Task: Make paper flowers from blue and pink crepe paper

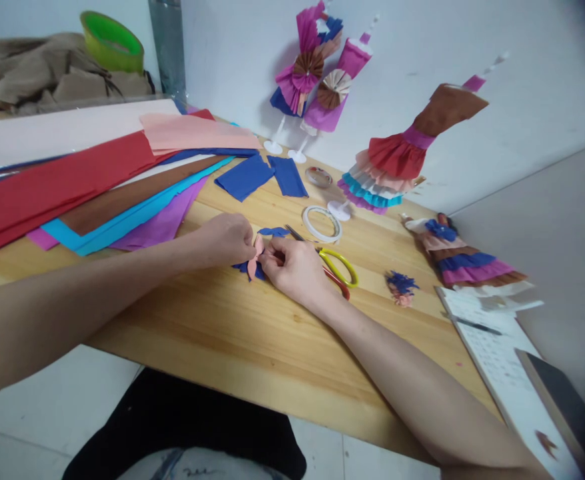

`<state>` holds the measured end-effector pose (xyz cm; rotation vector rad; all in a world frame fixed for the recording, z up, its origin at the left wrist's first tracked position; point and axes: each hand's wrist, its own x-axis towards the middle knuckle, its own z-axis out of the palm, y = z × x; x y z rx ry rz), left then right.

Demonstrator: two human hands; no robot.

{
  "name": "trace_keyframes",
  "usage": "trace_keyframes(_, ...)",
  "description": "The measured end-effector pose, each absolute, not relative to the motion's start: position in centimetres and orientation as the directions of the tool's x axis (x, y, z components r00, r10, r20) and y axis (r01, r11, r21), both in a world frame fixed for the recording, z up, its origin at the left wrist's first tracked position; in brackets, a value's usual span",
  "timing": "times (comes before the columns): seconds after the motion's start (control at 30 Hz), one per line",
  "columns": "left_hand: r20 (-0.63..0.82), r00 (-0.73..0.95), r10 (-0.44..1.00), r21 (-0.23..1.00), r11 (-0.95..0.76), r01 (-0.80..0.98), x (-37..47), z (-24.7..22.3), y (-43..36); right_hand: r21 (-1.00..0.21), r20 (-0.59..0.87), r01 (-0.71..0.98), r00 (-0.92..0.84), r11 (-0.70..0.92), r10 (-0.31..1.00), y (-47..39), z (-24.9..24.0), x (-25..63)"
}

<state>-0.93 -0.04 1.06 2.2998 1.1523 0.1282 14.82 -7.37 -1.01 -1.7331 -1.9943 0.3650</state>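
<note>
Pale wood carries everything on the bench (212,313). Near its middle, the left hand's fingers (246,245) pinch the peach paper piece (255,259) over blue scraps (242,268); the right hand's fingers (271,257) are curled nearly closed beside it, their hold unclear.

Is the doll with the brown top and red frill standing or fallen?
Standing: the brown-topped doll rises from its round white base on the wooden table.

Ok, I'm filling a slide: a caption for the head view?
Left hand and right hand meet at a pink piece, blue pieces and scissors close by.
</note>
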Motion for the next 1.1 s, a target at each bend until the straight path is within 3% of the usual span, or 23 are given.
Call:
trace_keyframes(0.33, -0.177, 0.611, 0.772, 0.533, -0.447, 0.718, -0.77, 1.25, -0.29, -0.470, 0.173, 0.867, -0.094, 0.166, 0.980, -7.39, -1.01, 14.75)
trace_keyframes(0.63, -0.267, 0.643, 0.718, 0.692, -0.322, 0.647, -1.43, 1.87, 0.27, -0.519, 0.172, 0.838, -0.090, 0.168, 0.981, -7.68, -0.43, 15.09)
trace_keyframes(1.1, -0.252, 0.648, 0.718, 0.655, -0.366, 0.661, -1.38, 1.84, 0.21, -0.327, 0.296, 0.888, -0.229, 0.323, 0.927, -8.18, -0.82, 15.12)
